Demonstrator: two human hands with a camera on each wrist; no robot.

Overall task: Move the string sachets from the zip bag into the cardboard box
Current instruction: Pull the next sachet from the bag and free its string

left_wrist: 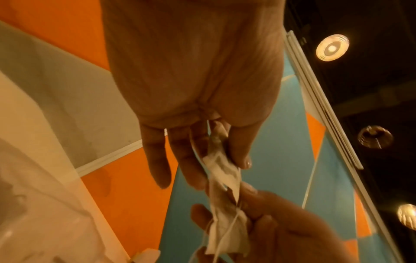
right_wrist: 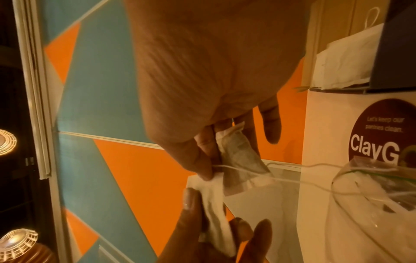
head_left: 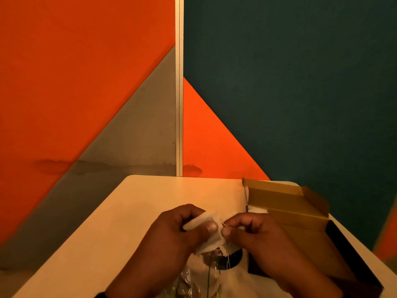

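white table [head_left: 133, 214], orange and teal wall panels [head_left: 290, 82]

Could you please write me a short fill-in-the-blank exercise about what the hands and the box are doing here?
1. Both hands hold white ___ with strings between them.
2. The cardboard box stands with its lid ___.
3. The box lies beside the person's ___ hand.
4. The left hand is above a clear plastic ___.

Missing words: sachets; open; right; bag

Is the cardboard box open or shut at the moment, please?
Open: the cardboard box has its lid flap raised, and white sachets show inside.
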